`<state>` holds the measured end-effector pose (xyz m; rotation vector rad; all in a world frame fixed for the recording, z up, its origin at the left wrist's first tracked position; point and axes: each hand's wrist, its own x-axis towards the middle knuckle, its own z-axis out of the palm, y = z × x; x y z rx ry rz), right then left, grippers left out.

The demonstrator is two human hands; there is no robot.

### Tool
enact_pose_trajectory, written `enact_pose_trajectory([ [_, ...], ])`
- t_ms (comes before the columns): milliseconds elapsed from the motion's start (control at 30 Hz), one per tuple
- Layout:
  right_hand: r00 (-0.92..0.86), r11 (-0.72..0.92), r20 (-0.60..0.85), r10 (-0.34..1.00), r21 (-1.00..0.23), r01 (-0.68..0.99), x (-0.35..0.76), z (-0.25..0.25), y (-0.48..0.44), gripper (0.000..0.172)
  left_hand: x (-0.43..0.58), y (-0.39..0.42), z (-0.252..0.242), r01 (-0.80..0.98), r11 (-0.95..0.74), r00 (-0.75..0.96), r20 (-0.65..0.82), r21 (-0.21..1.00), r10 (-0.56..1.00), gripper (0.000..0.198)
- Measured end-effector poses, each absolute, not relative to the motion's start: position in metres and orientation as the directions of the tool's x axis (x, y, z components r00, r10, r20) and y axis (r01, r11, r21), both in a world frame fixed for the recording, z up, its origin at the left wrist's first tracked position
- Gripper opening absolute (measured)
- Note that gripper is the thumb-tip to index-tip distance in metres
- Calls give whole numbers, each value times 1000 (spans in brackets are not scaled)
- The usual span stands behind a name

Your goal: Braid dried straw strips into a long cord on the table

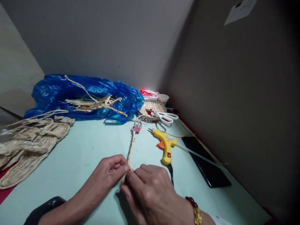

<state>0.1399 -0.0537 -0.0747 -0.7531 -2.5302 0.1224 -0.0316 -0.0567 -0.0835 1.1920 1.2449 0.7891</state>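
A thin braid of pale straw (131,147) runs from my hands away across the table, its far part passing a pink binder clip (137,128). My left hand (112,170) is closed, pinching the braid between thumb and forefinger. Right beside it my right hand (150,184) is closed on the near end of the same braid, with the fingertips partly hidden behind the knuckles. To the right of the braid a yellow glue gun (167,145) lies on its side with a clear glue stick in its back.
A blue plastic bag (93,86) with loose straw strips (93,103) lies at the back. Woven straw slippers (32,147) are at left. White-handled scissors (166,117) rest against a woven basket (152,106), near a paper cup (163,98). A black phone (206,162) lies at right, beside the wall.
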Motion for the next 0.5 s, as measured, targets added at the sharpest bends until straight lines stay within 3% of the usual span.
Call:
enact_pose_trajectory([
  [100,-609,673,323,724,-526,521,147,-59,-47,21,-33,-58,-79,161,257,186,-285,953,940,23],
  [200,-508,480,189,840,-695,536,150,-53,-40,19,-33,-58,-76,147,264,200,-290,953,936,22],
  [300,-611,342,14,791,-839,423,147,-58,-34,22,-32,-57,-75,85,255,257,-268,963,928,19],
  [400,-684,272,5,729,-919,284,145,-65,-28,29,-32,-55,-74,105,187,310,-211,977,927,19],
  [500,-712,264,9,702,-932,248,146,-68,-24,27,-32,-54,-75,212,136,303,-198,968,932,22],
])
